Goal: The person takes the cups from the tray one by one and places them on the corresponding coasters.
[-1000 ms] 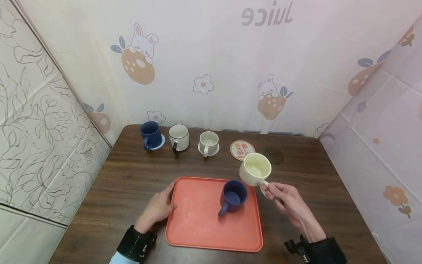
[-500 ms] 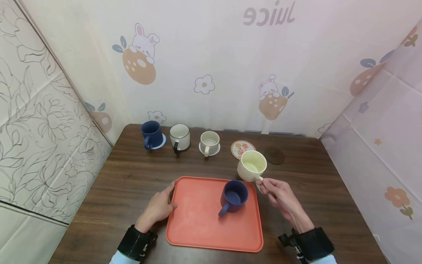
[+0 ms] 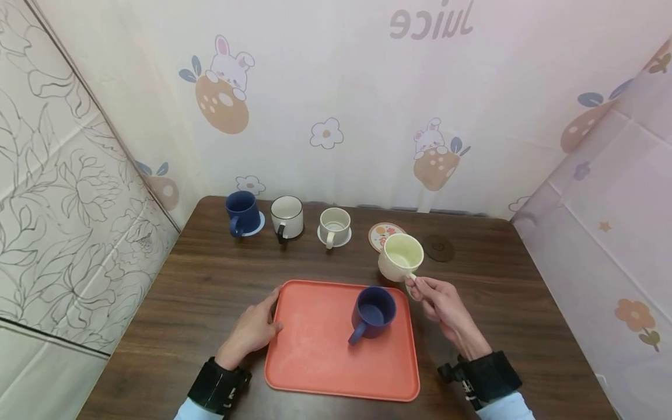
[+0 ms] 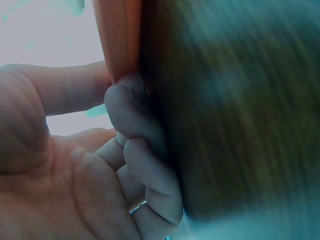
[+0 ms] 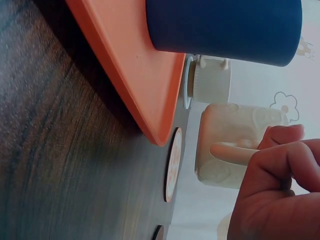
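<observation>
My right hand [image 3: 440, 303] pinches the handle of a pale yellow-green cup [image 3: 400, 258], held above the table between the red tray and a flowered round coaster [image 3: 382, 235]. In the right wrist view the cup [image 5: 227, 125] hangs upright, with raised relief on its side and my fingers at its handle. My left hand [image 3: 251, 329] grips the left rim of the red tray [image 3: 310, 361]; in the left wrist view the thumb lies on the inner side of the tray edge [image 4: 119, 35] and curled fingers sit under it. A dark blue mug [image 3: 374, 312] stands on the tray's right half.
Along the back stand a blue mug [image 3: 242, 211], a white mug [image 3: 287, 213] with a black handle, and a small cream cup [image 3: 335, 224], each on a coaster. A dark round coaster [image 3: 438, 248] lies right of the flowered one. A patterned curtain [image 3: 367, 87] rises behind the table.
My right hand has carried the pale cup slightly left and away from me, closer to the flowered coaster. The left hand and tray have stayed put.
</observation>
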`<state>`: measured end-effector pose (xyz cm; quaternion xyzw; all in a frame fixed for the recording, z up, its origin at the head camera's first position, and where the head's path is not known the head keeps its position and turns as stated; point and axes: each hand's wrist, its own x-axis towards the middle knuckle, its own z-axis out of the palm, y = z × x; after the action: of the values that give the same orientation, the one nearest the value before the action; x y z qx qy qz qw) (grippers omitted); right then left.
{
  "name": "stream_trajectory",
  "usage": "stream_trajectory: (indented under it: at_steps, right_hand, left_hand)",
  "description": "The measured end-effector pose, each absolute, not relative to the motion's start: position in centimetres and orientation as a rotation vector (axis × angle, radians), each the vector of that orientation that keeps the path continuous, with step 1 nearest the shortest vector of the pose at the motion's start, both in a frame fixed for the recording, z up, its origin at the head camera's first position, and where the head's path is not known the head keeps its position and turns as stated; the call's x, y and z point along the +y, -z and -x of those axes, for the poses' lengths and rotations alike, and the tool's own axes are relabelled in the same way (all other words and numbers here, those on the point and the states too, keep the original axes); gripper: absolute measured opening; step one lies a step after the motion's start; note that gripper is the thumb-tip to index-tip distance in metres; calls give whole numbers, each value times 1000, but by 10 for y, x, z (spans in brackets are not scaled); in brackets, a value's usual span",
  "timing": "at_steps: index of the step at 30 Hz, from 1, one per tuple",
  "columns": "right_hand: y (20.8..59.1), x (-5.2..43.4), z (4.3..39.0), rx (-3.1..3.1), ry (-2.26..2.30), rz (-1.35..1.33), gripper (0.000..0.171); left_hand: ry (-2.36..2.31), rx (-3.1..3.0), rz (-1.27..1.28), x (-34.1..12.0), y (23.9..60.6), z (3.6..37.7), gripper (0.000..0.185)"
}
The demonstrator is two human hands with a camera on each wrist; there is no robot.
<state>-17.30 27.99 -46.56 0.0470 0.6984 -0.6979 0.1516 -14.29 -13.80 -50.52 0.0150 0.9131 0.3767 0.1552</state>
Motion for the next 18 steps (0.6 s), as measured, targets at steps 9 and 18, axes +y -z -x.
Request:
stream_trajectory:
  at_steps: [9,18]
  right_hand:
    - [473,280,184,2011,2002,-164,43]
    - [477,278,193,2023,2012,-187,41]
  left_hand:
    - [-1071,2629,-57,-138,507,143,81]
    - [-1059,2624,-38,-137,504,144,81]
